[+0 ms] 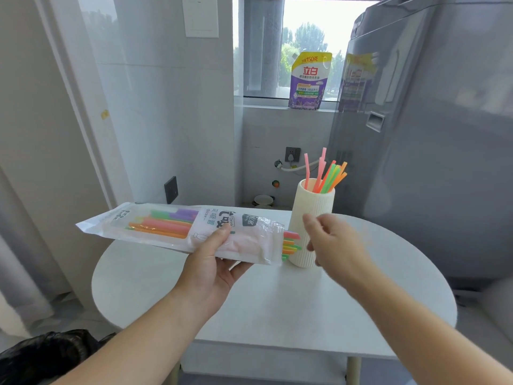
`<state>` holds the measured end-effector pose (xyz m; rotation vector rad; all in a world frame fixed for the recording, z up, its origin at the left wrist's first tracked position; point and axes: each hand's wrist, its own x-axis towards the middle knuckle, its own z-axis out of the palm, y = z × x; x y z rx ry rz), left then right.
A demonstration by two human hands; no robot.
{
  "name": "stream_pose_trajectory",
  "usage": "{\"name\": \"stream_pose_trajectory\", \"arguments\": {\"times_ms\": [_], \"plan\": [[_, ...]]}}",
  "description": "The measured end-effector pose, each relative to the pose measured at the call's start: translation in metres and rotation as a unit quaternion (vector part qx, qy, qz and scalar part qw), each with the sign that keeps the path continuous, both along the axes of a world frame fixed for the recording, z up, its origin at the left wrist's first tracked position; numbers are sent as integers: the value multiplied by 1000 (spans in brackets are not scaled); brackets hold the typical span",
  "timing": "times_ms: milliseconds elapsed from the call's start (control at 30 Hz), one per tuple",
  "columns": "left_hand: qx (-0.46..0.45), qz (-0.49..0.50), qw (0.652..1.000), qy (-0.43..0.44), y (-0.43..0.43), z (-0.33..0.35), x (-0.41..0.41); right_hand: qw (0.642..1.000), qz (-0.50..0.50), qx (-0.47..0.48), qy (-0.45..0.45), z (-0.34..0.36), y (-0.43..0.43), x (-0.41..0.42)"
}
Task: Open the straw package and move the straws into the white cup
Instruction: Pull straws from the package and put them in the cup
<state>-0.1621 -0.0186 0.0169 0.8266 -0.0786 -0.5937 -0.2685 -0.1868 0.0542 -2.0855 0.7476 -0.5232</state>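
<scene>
Several coloured straws (pixel 327 176) stand in the white ribbed cup (pixel 311 218) on a white oval table (pixel 277 301). The left hand (pixel 211 262) grips the straw package (pixel 177 229) above the table, its open end beside the cup. The right hand (pixel 336 245), blurred, hovers near the cup, fingers loosely curled, seemingly empty. A grey washing machine (pixel 430 134) stands behind, and a detergent pouch (pixel 308 81) sits on the windowsill.

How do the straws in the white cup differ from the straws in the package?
Pose: the cup straws stand almost upright, fanned out; the package straws lie almost level.
Cover: the cup straws are bare above the cup; the package straws sit inside the plastic package, only tips poking from its open end.
Colour: purple shows only among the package straws.
Both sets are brightly coloured.
</scene>
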Motion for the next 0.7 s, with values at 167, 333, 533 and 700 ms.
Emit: {"name": "stream_pose_trajectory", "arguments": {"times_ms": [167, 333, 533, 700], "plan": [[5, -14, 1000, -21, -2, 2, -5, 987, 42, 150, -29, -16, 1, 3], [11, -12, 1000, -23, -1, 2, -5, 975, 50, 202, -72, -14, 0, 4], [5, -2, 1000, -9, 4, 4, -1, 968, 37, 225, -100, -12, -9, 0], [2, -1, 1000, -4, 5, 4, -1, 941, 65, 315, -109, -9, -19, -5]]}}
